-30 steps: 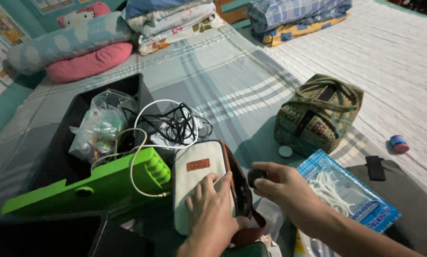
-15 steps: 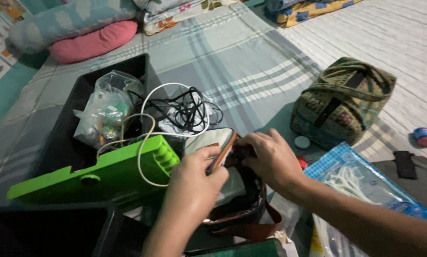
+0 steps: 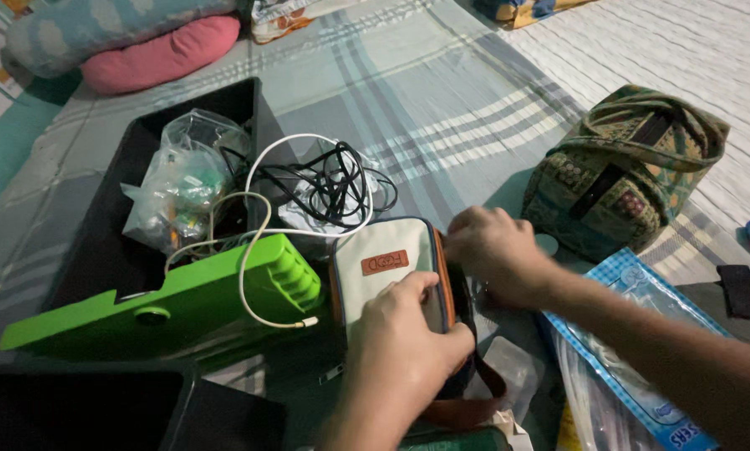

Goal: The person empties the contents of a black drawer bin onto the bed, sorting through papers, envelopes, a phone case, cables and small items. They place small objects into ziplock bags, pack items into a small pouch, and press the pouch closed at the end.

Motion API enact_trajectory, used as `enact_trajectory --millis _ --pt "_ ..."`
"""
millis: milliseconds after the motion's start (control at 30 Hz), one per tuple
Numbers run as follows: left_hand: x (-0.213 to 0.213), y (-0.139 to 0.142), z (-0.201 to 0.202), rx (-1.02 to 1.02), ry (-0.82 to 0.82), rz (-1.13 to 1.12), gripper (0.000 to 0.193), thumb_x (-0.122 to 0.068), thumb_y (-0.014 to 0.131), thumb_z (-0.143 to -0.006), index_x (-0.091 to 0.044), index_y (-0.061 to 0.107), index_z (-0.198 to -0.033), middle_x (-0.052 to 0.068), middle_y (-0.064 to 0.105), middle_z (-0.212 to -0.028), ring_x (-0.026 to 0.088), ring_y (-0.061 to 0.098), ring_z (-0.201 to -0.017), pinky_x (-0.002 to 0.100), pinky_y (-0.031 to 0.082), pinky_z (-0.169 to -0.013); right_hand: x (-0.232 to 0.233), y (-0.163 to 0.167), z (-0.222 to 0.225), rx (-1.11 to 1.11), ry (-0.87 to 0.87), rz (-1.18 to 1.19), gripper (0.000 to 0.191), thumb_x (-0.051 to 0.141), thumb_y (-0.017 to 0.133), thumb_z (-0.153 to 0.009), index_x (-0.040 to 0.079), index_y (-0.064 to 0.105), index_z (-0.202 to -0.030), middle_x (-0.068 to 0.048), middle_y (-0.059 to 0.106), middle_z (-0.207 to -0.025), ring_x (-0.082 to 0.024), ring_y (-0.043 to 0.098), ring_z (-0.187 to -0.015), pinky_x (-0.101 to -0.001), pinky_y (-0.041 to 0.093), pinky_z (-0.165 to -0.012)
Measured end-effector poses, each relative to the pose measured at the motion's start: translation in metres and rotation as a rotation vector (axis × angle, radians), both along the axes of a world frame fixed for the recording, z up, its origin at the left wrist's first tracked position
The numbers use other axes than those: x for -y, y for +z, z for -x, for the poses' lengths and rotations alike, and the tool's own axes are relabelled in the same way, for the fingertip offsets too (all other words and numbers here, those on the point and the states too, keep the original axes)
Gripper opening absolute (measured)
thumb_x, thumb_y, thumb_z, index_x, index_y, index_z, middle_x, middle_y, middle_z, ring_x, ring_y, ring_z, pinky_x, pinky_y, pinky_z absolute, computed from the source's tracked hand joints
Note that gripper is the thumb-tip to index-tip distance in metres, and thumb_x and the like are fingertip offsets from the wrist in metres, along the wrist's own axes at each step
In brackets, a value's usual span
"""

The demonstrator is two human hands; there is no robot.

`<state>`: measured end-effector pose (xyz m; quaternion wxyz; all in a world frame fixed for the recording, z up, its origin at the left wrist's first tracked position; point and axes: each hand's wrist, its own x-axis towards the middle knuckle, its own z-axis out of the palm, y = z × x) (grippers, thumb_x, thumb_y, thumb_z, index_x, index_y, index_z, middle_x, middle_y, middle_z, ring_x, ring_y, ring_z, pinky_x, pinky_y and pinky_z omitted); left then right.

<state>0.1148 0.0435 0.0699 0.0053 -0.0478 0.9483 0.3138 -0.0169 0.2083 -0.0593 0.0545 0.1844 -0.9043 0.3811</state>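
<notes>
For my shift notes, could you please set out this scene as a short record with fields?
left hand: grips the near edge of the pouch
right hand: at the pouch's far side, fingers curled
pouch: cream, orange trim, stands upright
green case: left of the pouch, a white cable looped over it
black bin: holds a plastic bag and black cables
patterned bag: on the sheet, right of the hands
blue packet: under the right forearm
</notes>
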Motion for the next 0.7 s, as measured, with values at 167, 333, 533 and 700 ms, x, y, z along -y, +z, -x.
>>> enact_trajectory --millis 167,333,533,700 --pt "-0.011 -0.007 -0.003 0.061 -0.078 0.131 0.069 -0.029 0.082 -0.069 -0.013 0.06 -0.132 0.015 0.063 -0.118 0.035 0.063 -0.11 0.044 0.053 -0.092 -0.041 -0.021 0.004 0.235 -0.13 -0.003 0.04 0.029 0.07 -0.09 0.016 0.071 -0.128 -0.011 0.077 -0.116 -0.022 0.078 -0.105 -0.0359 0.062 -0.089" --pt "-0.025 -0.003 -0.001 0.247 -0.144 0.349 0.066 -0.033 0.083 -0.078 -0.006 0.05 -0.129 0.016 0.055 -0.126 0.035 0.057 -0.121 0.043 0.053 -0.096 -0.039 -0.023 -0.027 -0.018 0.005 -0.366 0.08 0.036 0.085 -0.072 0.015 0.056 -0.144 -0.014 0.067 -0.125 -0.035 0.064 -0.109 -0.0472 0.056 -0.084" --pt "-0.025 0.004 -0.002 0.244 -0.15 0.338 0.065 -0.034 0.085 -0.078 -0.007 0.053 -0.128 0.014 0.055 -0.126 0.034 0.056 -0.123 0.044 0.053 -0.095 -0.027 -0.012 -0.03 0.366 -0.194 -0.266 0.052 0.031 0.075 -0.085 0.026 0.061 -0.135 -0.005 0.071 -0.124 -0.028 0.069 -0.112 -0.0417 0.057 -0.094" --pt "-0.019 0.004 -0.001 0.274 -0.136 0.296 0.062 -0.036 0.084 -0.079 -0.01 0.057 -0.128 0.012 0.057 -0.125 0.031 0.057 -0.122 0.042 0.052 -0.097 -0.056 -0.005 -0.013 0.601 -0.255 0.575 0.037 0.017 0.062 -0.097 0.014 0.062 -0.133 -0.011 0.071 -0.121 -0.023 0.071 -0.099 -0.0437 0.06 -0.087"
